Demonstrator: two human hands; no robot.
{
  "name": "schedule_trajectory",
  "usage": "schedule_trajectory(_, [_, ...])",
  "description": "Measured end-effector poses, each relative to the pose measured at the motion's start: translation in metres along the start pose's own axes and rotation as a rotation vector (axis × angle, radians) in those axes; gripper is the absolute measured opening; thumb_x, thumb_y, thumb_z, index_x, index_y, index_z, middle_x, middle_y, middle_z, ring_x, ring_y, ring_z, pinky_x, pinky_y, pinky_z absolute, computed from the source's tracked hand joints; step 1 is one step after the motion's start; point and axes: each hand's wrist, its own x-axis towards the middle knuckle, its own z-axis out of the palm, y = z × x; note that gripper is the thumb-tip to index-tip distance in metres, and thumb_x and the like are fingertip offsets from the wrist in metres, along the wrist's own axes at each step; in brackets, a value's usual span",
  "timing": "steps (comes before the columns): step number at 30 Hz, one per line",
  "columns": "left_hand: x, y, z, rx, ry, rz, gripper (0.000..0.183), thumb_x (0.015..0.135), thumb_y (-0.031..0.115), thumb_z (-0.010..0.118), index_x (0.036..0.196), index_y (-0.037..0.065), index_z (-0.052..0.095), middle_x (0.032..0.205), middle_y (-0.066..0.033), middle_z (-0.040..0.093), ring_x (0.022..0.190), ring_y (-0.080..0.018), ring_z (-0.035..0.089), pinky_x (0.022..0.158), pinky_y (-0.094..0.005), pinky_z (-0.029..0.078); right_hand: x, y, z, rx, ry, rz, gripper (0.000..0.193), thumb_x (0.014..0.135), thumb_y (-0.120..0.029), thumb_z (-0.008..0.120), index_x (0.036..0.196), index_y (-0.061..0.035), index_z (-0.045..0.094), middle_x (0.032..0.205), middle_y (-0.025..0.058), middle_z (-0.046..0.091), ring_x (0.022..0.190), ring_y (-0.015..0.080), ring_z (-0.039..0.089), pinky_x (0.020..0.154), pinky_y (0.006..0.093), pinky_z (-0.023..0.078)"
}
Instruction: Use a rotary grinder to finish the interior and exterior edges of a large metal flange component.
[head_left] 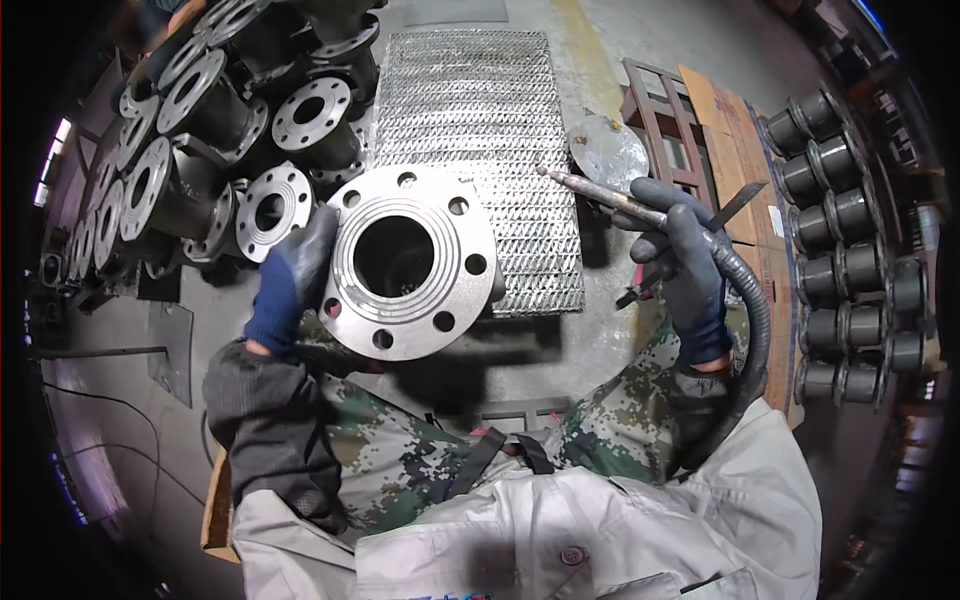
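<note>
Steel flange [412, 328] hides part of the left grip [296, 258] clasping its rim; right grip [688, 252] holds a welding torch [612, 197].

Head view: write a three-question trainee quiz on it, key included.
1. Which hand holds the torch?
2. Fill in: the left hand is at the flange's ____ edge, as pictured.
3. True or false: the bolt holes in the flange are round.

Key: 1. The right hand. 2. Left. 3. True.
</note>
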Motion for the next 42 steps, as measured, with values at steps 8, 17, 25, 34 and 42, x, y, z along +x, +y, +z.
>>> schedule_trajectory(8, [-0.025,0.071,0.031,-0.678,-0.021,-0.060,0.053,0.089,0.028,0.070,0.121,-0.013,0.058,0.097,-0.0144,0.070,0.085,-0.0159,0.065,0.076,-0.0267,0.052,-0.005,0.003,-0.020,0.185,0.075,0.092,0.051,0.104,-0.039,0.037,0.124,0.0035,0.057,0.094,0.0163,0.072,0.063,0.0059,0.061,0.050,0.0153,0.038])
schedule_trajectory(17, [-0.028,0.139,0.083,-0.640,-0.092,-0.001,0.038,0.091,0.023,0.069,0.112,-0.008,0.065,0.095,-0.0155,0.072,0.080,-0.0159,0.067,0.072,-0.0287,0.054,-0.022,-0.074,-0.033,-0.115,-0.126,0.085,0.038,0.102,-0.026,0.045,0.111,0.0057,0.064,0.103,0.0167,0.069,0.088,0.0206,0.070,0.068,0.0278,0.055])
schedule_trajectory(25, [-0.019,0.149,0.102,-0.748,-0.184,-0.064,0.051,0.088,0.022,0.073,0.123,-0.011,0.056,0.102,-0.0178,0.070,0.085,-0.0164,0.068,0.073,-0.0269,0.056,0.012,-0.084,-0.006,-0.497,-0.301,0.126,0.034,0.098,-0.027,0.050,0.110,0.0001,0.068,0.102,0.0126,0.072,0.076,0.0155,0.069,0.060,0.0249,0.053])
schedule_trajectory(34, [-0.019,0.146,0.101,-0.762,-0.225,-0.020,0.053,0.087,0.021,0.075,0.124,-0.012,0.056,0.103,-0.0173,0.070,0.086,-0.0174,0.068,0.075,-0.0266,0.056,0.020,-0.085,-0.001,-0.550,-0.388,0.369,0.022,0.097,-0.016,0.057,0.110,-0.0044,0.070,0.091,0.0066,0.073,0.080,0.0100,0.068,0.066,0.0243,0.056])
schedule_trajectory(42, [-0.022,0.144,0.094,-0.585,-0.228,0.121,0.041,0.089,0.017,0.072,0.119,-0.009,0.061,0.102,-0.0134,0.070,0.090,-0.0152,0.066,0.081,-0.0272,0.053,0.023,-0.088,-0.011,-0.502,-0.516,0.523,0.020,0.096,-0.014,0.055,0.103,-0.0042,0.072,0.089,0.0074,0.072,0.078,0.0111,0.068,0.063,0.0234,0.054])
